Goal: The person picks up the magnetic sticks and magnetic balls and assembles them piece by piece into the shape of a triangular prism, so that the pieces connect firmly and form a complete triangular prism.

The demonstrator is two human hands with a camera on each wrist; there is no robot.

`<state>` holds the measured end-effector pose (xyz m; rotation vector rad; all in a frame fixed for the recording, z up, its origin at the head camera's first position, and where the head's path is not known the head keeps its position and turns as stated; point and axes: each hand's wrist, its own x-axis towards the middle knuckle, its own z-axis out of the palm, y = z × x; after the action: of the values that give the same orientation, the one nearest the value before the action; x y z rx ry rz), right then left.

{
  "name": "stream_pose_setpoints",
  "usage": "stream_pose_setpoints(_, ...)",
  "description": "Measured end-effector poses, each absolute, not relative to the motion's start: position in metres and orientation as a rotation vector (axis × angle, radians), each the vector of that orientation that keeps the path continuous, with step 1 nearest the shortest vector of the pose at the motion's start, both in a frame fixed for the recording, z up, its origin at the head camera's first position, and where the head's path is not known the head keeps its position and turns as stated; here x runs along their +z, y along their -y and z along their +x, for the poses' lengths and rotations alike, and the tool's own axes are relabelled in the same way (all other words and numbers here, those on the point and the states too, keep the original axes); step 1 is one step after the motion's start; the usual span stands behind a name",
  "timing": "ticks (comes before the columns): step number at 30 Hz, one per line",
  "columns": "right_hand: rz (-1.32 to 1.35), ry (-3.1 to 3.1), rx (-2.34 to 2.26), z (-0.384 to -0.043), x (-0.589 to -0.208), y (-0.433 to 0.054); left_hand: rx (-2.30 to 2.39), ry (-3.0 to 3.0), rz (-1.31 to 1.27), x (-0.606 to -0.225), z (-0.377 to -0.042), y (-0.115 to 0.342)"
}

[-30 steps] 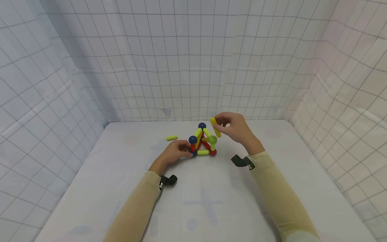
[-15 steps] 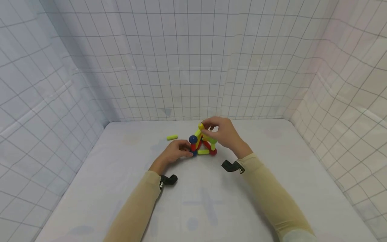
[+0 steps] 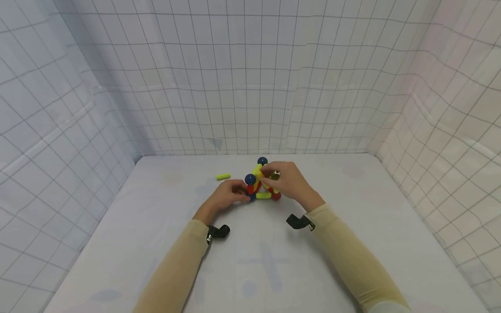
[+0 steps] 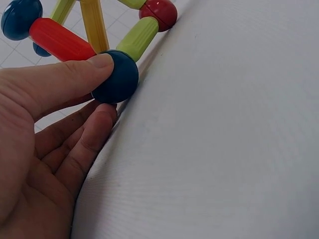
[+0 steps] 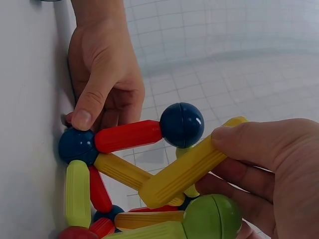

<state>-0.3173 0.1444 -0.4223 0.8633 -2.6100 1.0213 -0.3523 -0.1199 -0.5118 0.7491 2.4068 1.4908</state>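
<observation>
A frame of magnetic rods and balls stands on the white tabletop. My left hand (image 3: pixel 227 195) pinches its lower left blue ball (image 4: pixel 119 79), thumb on one side and fingertips against the other. From that ball a red rod (image 5: pixel 129 137) leads to an upper blue ball (image 5: pixel 182 124). My right hand (image 3: pixel 287 178) holds a yellow rod (image 5: pixel 184 172) by one end between thumb and fingers. That rod slants over the frame, between the upper blue ball and the green ball (image 5: pixel 212 217). Whether its far end touches anything, I cannot tell. In the head view the right hand partly covers the frame.
One loose yellow-green rod (image 3: pixel 223 177) lies on the tabletop (image 3: pixel 250 261), behind and left of the frame. Gridded white cloth walls (image 3: pixel 250 87) rise at the back and both sides. A dark camera mount (image 3: pixel 299 221) sits on the right wrist.
My right hand has carried the yellow rod leftward from right of the frame, then lowered it over the frame's middle. The left hand has stayed on the blue ball.
</observation>
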Motion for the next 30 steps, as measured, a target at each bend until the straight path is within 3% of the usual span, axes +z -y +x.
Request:
stream_pose_setpoints(12, 0.972, 2.606, 0.847, -0.323, -0.430, -0.143, 1.494, -2.412, 0.756, -0.513, -0.356, 0.118)
stream_pose_setpoints(30, 0.917, 2.665, 0.518, -0.321, -0.434, -0.143, 1.470, -2.424, 0.728, -0.511, -0.354, 0.118)
